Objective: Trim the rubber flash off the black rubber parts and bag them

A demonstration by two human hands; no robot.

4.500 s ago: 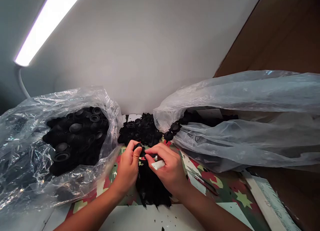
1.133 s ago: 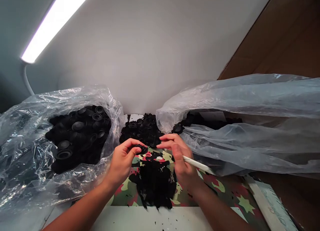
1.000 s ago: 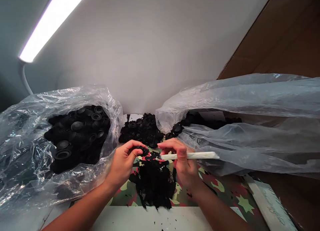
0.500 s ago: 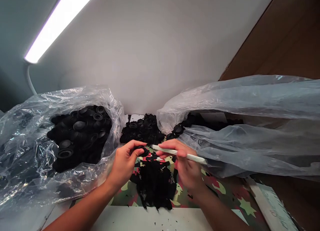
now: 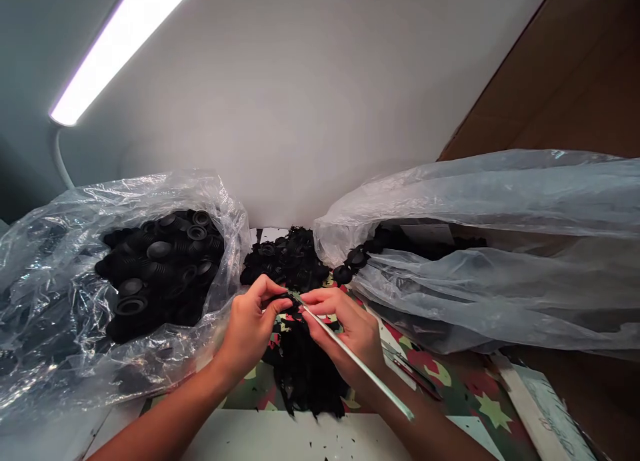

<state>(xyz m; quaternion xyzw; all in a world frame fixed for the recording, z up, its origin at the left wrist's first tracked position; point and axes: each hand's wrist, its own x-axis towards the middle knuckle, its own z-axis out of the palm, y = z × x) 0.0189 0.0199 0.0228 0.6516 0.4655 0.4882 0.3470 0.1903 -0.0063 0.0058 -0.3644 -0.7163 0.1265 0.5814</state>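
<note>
Between the thumb and fingers of my left hand is a small black rubber part, mostly covered by the fingertips. My right hand pinches a long, thin white-handled tool. Its front end meets the rubber part, while the handle slants back toward the lower right. I cannot make out the tip's shape. Under the hands lies a heap of black rubber scraps on a camouflage-patterned mat. Slim tools lie beside my right wrist.
At left, a clear plastic bag holds many black ribbed rubber parts. Behind the hands is another black pile. A second plastic bag spreads rightward before cardboard. A lamp hangs upper left.
My right hand has moved slightly left and down, bringing the tool's front end onto the rubber part. The handle now slopes more steeply. My left hand has barely moved.
</note>
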